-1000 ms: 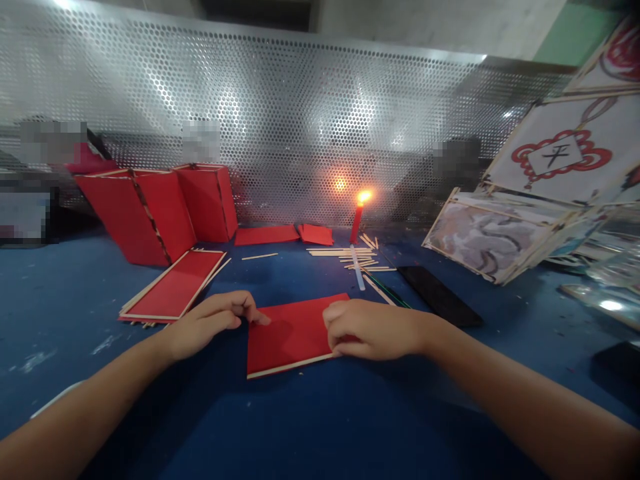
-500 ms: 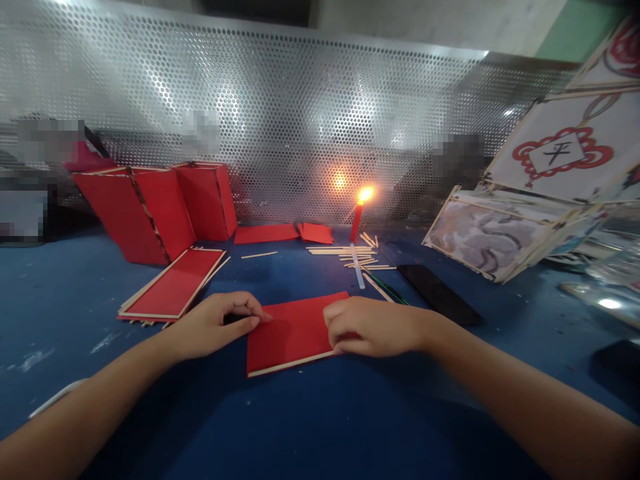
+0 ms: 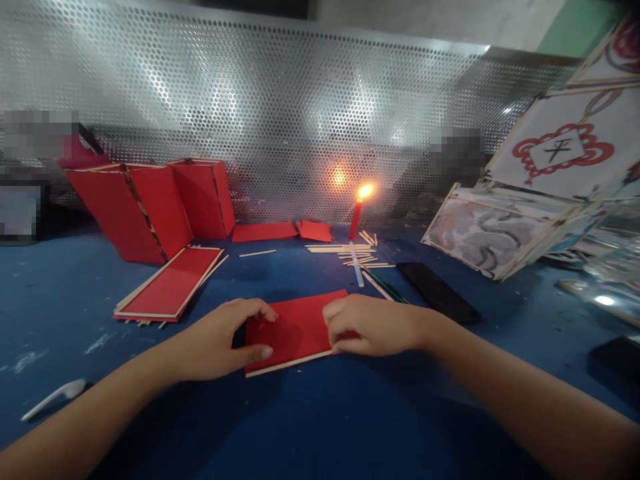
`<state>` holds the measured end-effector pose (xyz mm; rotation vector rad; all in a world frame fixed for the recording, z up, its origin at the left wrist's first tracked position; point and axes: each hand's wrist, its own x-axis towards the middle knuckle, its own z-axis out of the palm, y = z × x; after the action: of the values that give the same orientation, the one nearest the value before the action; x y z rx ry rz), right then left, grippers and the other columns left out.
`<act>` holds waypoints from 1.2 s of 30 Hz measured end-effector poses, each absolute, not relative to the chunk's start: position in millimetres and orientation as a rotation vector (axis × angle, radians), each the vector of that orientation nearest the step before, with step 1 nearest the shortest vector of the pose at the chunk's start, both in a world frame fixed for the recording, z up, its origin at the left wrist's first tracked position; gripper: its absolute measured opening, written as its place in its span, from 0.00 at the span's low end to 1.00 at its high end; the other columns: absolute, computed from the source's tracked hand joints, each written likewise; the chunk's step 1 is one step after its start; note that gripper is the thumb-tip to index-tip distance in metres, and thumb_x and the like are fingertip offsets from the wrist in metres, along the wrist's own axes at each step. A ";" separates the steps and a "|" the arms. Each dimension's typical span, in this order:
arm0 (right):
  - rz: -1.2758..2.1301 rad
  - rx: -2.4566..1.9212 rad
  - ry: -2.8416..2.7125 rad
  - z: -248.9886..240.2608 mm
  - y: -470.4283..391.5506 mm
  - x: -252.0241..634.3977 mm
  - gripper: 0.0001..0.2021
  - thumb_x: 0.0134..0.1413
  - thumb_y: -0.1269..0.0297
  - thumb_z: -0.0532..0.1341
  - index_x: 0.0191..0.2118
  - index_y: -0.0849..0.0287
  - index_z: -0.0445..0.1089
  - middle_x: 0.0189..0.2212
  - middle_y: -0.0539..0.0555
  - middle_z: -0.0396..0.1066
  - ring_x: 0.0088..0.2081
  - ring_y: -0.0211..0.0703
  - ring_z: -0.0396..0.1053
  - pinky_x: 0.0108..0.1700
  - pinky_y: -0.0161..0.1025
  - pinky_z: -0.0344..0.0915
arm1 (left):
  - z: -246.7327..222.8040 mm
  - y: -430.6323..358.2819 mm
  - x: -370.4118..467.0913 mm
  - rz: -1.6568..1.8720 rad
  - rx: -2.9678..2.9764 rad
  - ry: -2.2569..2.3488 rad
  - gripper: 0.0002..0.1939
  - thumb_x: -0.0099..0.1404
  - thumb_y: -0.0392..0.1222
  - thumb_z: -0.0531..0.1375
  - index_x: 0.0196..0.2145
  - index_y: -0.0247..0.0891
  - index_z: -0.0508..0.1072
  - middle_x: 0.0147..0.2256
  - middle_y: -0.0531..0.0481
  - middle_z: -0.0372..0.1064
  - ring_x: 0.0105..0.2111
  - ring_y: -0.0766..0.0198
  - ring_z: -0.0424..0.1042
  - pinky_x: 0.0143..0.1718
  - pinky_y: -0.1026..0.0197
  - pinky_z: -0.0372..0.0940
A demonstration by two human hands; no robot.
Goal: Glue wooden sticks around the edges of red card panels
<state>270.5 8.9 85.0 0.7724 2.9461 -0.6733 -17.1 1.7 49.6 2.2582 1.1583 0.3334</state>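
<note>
A red sheet of paper (image 3: 300, 327) lies on the blue table in front of me, with a thin wooden stick (image 3: 287, 365) along its near edge. My left hand (image 3: 235, 337) is at the sheet's left end, thumb and fingers spread apart over it. At the right end, my right hand (image 3: 367, 325) is closed with curled fingers on the paper's edge, by the end of the stick. Those fingers hide that corner. Left of them lies a red panel framed with sticks (image 3: 173, 283), more sticks showing under it.
Behind, a lit red candle (image 3: 355, 220) stands near loose wooden sticks (image 3: 345, 249) and a pale glue stick (image 3: 356, 263). Red folded panels (image 3: 155, 210) stand at left, a painted paper lantern (image 3: 500, 227) at right. A black phone-like slab (image 3: 437, 291) and a white spoon-like tool (image 3: 55, 398) lie nearby.
My left hand has come nearer and its thumb and fingers have spread apart over the sheet. My right hand keeps its place. The view has shifted slightly, showing more of the white tool.
</note>
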 end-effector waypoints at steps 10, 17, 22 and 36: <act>-0.701 0.787 2.934 85.2 8.6 270.4 0.09 0.58 0.77 0.62 0.28 0.63 0.74 0.30 0.51 0.70 0.32 0.37 0.66 0.37 0.35 0.62 | 55.2 -4.1 -11.6 0.273 2.289 1.183 0.21 0.62 0.51 0.62 0.52 0.45 0.68 0.56 0.45 0.69 0.57 0.47 0.65 0.57 0.45 0.61; -0.705 0.784 2.930 87.6 8.0 269.2 0.09 0.57 0.78 0.62 0.27 0.63 0.73 0.29 0.50 0.68 0.31 0.36 0.64 0.35 0.34 0.61 | 54.2 -4.1 -10.7 0.252 2.312 1.190 0.22 0.62 0.51 0.63 0.53 0.45 0.67 0.57 0.44 0.67 0.57 0.46 0.64 0.57 0.45 0.60; -0.732 0.793 2.926 86.7 8.4 268.9 0.09 0.56 0.78 0.62 0.26 0.62 0.73 0.28 0.49 0.68 0.30 0.36 0.65 0.35 0.34 0.61 | 53.4 -4.9 -11.1 0.251 2.322 1.188 0.23 0.63 0.53 0.63 0.53 0.45 0.67 0.57 0.44 0.67 0.57 0.46 0.64 0.56 0.45 0.60; -0.823 0.879 2.907 83.5 10.8 273.4 0.05 0.57 0.72 0.65 0.32 0.63 0.80 0.30 0.52 0.73 0.33 0.38 0.69 0.38 0.36 0.64 | 49.7 -4.9 -11.2 0.265 2.377 1.184 0.23 0.63 0.51 0.63 0.54 0.44 0.66 0.56 0.43 0.67 0.56 0.45 0.64 0.56 0.44 0.60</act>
<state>273.4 10.8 83.5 0.8792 2.9070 -0.8232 -11.2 -4.9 49.7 2.3768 1.1839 0.2651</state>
